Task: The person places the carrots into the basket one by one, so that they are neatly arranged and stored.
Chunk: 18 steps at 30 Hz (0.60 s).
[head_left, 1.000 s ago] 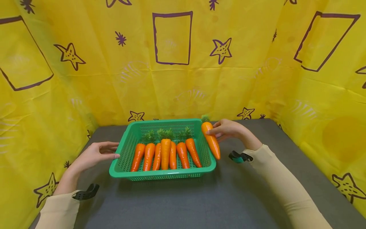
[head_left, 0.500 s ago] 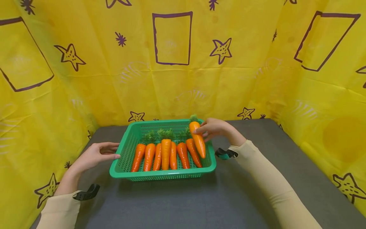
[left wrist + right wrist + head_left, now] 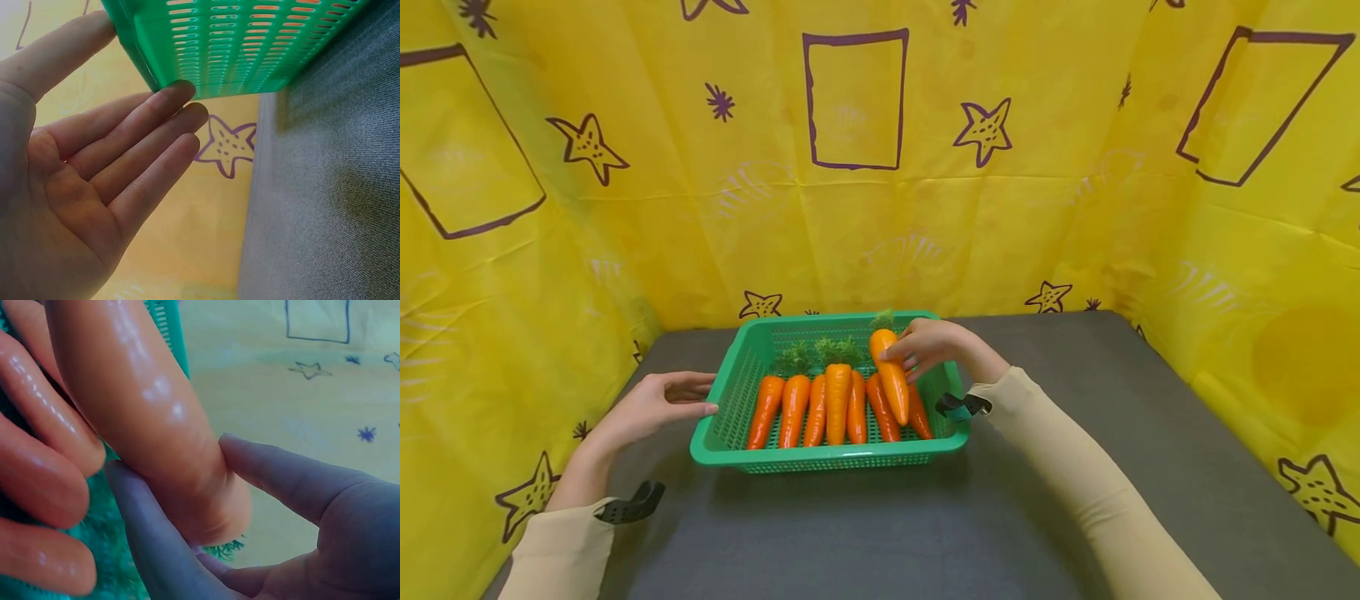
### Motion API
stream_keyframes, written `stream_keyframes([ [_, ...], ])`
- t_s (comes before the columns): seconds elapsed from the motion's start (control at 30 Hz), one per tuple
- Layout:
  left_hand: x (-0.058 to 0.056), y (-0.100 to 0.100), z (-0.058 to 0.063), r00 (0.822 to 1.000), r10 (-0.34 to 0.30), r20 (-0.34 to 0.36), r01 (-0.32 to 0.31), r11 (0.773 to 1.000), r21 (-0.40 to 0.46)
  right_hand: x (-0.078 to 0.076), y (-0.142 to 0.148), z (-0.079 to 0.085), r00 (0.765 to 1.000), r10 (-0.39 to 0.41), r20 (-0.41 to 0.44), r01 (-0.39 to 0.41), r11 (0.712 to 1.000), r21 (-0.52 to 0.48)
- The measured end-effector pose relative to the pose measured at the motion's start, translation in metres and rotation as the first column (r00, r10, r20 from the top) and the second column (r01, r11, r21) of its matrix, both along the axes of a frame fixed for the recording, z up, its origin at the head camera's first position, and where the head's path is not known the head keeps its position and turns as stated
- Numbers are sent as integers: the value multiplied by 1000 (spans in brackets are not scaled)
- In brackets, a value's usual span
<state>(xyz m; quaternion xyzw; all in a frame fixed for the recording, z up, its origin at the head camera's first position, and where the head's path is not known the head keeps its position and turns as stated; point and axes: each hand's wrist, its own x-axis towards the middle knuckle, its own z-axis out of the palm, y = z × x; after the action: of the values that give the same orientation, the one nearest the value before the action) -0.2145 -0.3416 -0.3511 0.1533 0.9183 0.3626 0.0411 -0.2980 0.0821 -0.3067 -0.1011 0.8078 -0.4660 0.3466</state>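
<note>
A glossy orange carrot (image 3: 891, 379) with a green leafy top is pinched near its thick end by my right hand (image 3: 934, 343), above the right part of a green plastic basket (image 3: 835, 454). In the right wrist view, thumb and fingers press on opposite sides of the carrot (image 3: 134, 394). Several more carrots (image 3: 793, 408) lie side by side in the basket, tops toward the back; the held one partly covers the rightmost. My left hand (image 3: 651, 407) is at the basket's left rim. Its fingers are nearly straight, fingertips against the basket wall (image 3: 212, 56) in the left wrist view.
The basket stands on a dark grey table (image 3: 880, 525). Yellow cloth (image 3: 850, 233) with purple drawings hangs behind the table and along both sides. Each wrist wears a black band, the right one (image 3: 962, 406) now over the basket's right rim.
My right hand has carried the carrot leftward, from beyond the basket's right rim to over the carrots inside. The left hand and the basket have stayed in place.
</note>
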Motion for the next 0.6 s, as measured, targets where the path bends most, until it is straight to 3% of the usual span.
stream_keyframes([
  [0.6,0,0,0,1000,0,2,0,1000,6,-3,-31,-30,997,41,65,-44,998,44],
])
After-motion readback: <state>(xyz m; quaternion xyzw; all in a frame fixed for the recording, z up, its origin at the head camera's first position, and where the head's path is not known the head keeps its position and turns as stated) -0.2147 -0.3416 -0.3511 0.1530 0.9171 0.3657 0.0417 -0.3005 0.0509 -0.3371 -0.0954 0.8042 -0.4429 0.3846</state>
